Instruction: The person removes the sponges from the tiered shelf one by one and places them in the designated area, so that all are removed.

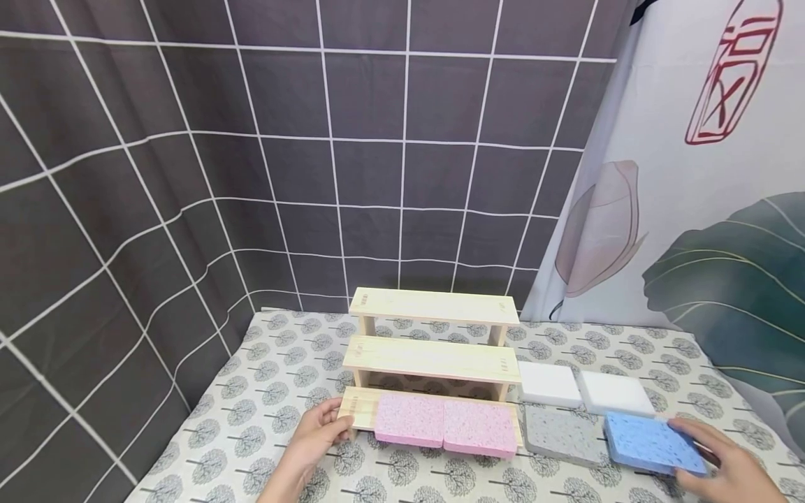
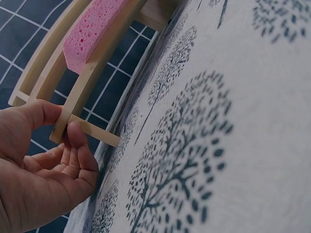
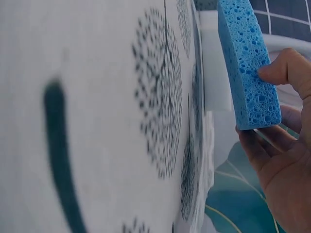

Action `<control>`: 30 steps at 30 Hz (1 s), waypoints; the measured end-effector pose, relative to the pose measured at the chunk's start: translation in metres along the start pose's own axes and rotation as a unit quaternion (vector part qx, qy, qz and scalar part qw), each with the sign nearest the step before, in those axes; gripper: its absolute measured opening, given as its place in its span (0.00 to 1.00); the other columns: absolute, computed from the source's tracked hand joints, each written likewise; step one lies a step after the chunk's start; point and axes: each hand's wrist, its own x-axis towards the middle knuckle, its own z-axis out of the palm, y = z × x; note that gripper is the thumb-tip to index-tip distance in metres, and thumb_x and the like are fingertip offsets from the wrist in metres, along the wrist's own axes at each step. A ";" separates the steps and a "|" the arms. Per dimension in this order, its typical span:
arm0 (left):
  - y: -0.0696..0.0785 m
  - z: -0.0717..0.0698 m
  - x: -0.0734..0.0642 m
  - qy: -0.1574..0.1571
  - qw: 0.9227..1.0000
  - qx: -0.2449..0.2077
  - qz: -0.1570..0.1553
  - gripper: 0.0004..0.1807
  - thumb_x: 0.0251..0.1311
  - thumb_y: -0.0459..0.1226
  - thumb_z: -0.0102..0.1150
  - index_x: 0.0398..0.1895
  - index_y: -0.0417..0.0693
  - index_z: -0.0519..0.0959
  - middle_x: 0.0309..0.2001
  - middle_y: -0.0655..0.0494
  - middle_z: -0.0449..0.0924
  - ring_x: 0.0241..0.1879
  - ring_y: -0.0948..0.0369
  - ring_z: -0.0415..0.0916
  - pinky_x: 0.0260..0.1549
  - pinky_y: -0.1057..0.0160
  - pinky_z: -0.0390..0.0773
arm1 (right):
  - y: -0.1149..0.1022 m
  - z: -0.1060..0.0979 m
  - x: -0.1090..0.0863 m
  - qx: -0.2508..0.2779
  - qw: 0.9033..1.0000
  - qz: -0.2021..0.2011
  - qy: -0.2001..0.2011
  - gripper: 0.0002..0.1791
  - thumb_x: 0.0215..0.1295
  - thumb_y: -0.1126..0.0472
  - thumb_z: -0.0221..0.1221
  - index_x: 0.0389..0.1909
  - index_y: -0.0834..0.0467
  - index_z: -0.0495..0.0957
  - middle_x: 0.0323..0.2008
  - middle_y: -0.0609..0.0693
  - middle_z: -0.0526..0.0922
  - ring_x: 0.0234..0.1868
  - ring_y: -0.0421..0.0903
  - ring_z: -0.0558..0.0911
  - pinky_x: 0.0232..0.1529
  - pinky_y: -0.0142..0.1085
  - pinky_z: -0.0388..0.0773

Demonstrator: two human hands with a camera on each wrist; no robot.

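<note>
My left hand point(image 1: 321, 434) grips the left end of the lowest step of a three-tier wooden rack point(image 1: 430, 358). In the left wrist view, thumb and forefinger pinch that board's end near its leg. Two pink sponges point(image 1: 410, 419) lie side by side on the lowest step; the upper two steps are bare. At the right, my right hand point(image 1: 723, 461) holds a blue sponge point(image 1: 654, 441) by its right side. The right wrist view shows the thumb on one edge of the blue sponge point(image 3: 248, 68) and the fingers around its end, with it tilted above the cloth.
A grey sponge point(image 1: 562, 434) lies between the rack and the blue sponge. Behind are two white sponges point(image 1: 550, 384) on the tree-print tablecloth point(image 1: 251, 433). A dark gridded curtain point(image 1: 371, 168) hangs behind the table, with a white leaf-print curtain point(image 1: 704, 175) at the right.
</note>
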 end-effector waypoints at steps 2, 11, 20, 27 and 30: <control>0.000 0.000 0.000 -0.001 1.000 -0.002 0.001 0.31 0.64 0.27 0.58 0.67 0.19 0.62 0.33 0.51 0.79 0.30 0.60 0.76 0.32 0.68 0.80 | 0.004 -0.002 0.000 -0.013 1.000 -0.004 -0.003 0.40 0.40 0.62 0.80 0.57 0.68 0.77 0.55 0.71 0.75 0.43 0.10 0.56 0.33 0.15 0.71; 0.000 -0.001 0.000 -0.005 1.000 -0.004 0.002 0.31 0.65 0.27 0.58 0.67 0.19 0.61 0.33 0.51 0.79 0.30 0.60 0.76 0.32 0.68 0.80 | 0.002 -0.004 0.006 -0.051 0.991 0.027 -0.118 0.40 0.43 0.60 0.78 0.59 0.69 0.75 0.55 0.78 0.73 0.53 0.74 0.76 0.39 0.30 0.77; 0.000 0.000 0.000 -0.002 1.000 -0.001 0.001 0.31 0.65 0.28 0.58 0.67 0.18 0.61 0.33 0.51 0.79 0.30 0.60 0.76 0.32 0.68 0.80 | 0.009 -0.004 0.008 -0.042 0.988 0.019 -0.148 0.40 0.46 0.61 0.76 0.59 0.73 0.72 0.56 0.77 0.72 0.53 0.77 0.74 0.43 0.49 0.83; -0.001 -0.001 0.001 -0.001 1.000 0.002 0.001 0.31 0.65 0.28 0.58 0.67 0.19 0.61 0.32 0.51 0.78 0.30 0.60 0.76 0.32 0.68 0.80 | -0.003 -0.005 0.002 -0.050 0.997 0.000 -0.065 0.37 0.53 0.53 0.75 0.58 0.70 0.73 0.57 0.77 0.72 0.52 0.80 0.71 0.39 0.72 0.72; -0.001 0.000 0.001 0.000 1.000 0.002 -0.001 0.31 0.65 0.28 0.58 0.67 0.19 0.61 0.33 0.51 0.78 0.30 0.60 0.76 0.31 0.68 0.80 | -0.013 -0.008 0.003 -0.050 0.997 0.018 -0.050 0.37 0.59 0.49 0.71 0.61 0.68 0.72 0.58 0.75 0.71 0.51 0.78 0.73 0.38 0.69 0.74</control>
